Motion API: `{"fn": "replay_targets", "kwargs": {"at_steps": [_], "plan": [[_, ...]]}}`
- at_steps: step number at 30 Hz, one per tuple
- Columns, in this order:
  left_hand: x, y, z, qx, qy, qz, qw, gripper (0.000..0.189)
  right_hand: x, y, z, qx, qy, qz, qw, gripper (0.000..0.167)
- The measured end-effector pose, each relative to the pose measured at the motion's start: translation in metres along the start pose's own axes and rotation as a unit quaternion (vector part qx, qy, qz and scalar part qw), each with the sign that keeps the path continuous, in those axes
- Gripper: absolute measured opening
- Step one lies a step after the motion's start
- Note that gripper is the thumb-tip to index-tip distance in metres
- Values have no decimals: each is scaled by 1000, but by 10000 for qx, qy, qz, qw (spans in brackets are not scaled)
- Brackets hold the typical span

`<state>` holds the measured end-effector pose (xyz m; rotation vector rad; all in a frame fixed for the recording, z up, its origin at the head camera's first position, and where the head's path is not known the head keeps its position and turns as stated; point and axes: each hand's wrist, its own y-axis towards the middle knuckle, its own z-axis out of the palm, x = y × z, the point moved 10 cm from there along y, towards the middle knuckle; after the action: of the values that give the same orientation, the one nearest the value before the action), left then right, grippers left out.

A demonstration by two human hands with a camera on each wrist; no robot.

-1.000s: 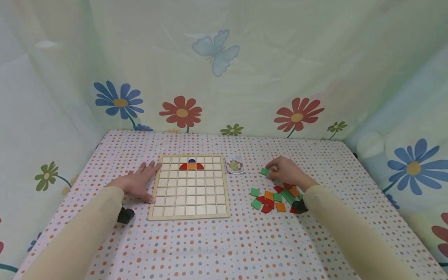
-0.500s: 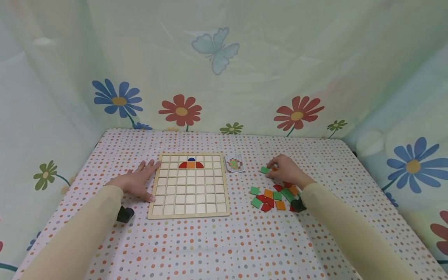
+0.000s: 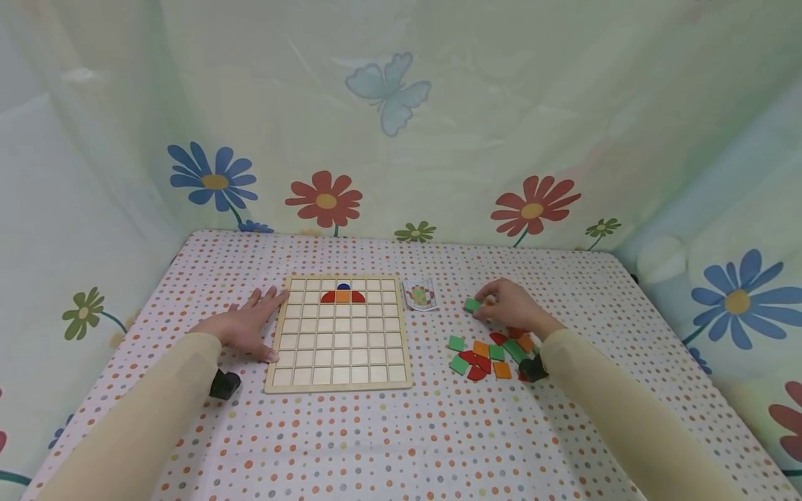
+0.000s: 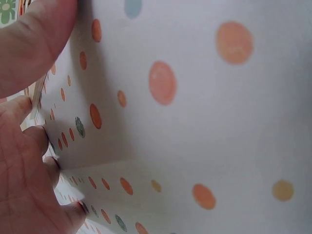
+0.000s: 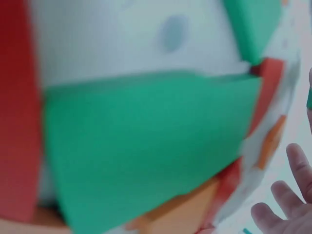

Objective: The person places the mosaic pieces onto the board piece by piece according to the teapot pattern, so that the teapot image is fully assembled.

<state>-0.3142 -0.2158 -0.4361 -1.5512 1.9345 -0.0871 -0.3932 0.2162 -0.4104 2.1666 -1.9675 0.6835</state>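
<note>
My left hand (image 3: 241, 325) lies with spread fingers at the left edge of a wooden grid board (image 3: 334, 385), thumb and fingertips at its frame. In the board's top rows sit a blue half-round piece (image 3: 343, 287), an orange square (image 3: 343, 297) and red curved pieces (image 3: 328, 298) on either side. To the right of the board, my right hand (image 3: 510, 306) pinches a green square tile (image 3: 472, 305) between thumb and fingers. An orange patch shows beneath that hand, mostly hidden. In the left wrist view the thumb (image 4: 29, 41) and curled fingertips meet the cloth and board edge.
A small pattern card (image 3: 420, 295) lies just right of the board. Below my right hand, several loose tiles in green (image 3: 459, 365), orange (image 3: 502, 370) and red (image 3: 477, 374) are scattered, some overlapping. A dotted cloth (image 3: 351, 445) covers the table; flowered curtains (image 3: 438, 160) stand behind it.
My right hand and the green tile have shifted very slightly left. The left hand, the board and its pieces look unchanged.
</note>
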Motion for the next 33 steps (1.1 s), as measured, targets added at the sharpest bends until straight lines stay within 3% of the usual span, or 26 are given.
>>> {"fn": "replay_targets", "kwargs": {"at_steps": [9,18,24,33], "plan": [[1,0,-1,6,-107,50,9999,121,47,-6,-7,48,620,-600,9963,30],[1,1,0,9,-71,36,10000,120,113,-9,11,205,1096,-1511,9822,22],[1,1,1,0,-95,38,9999,120,157,-7,28,360,1066,-1960,9741,23],[2,3,1,-15,-27,28,10000,119,210,7,66,435,629,-2160,9734,18]]}}
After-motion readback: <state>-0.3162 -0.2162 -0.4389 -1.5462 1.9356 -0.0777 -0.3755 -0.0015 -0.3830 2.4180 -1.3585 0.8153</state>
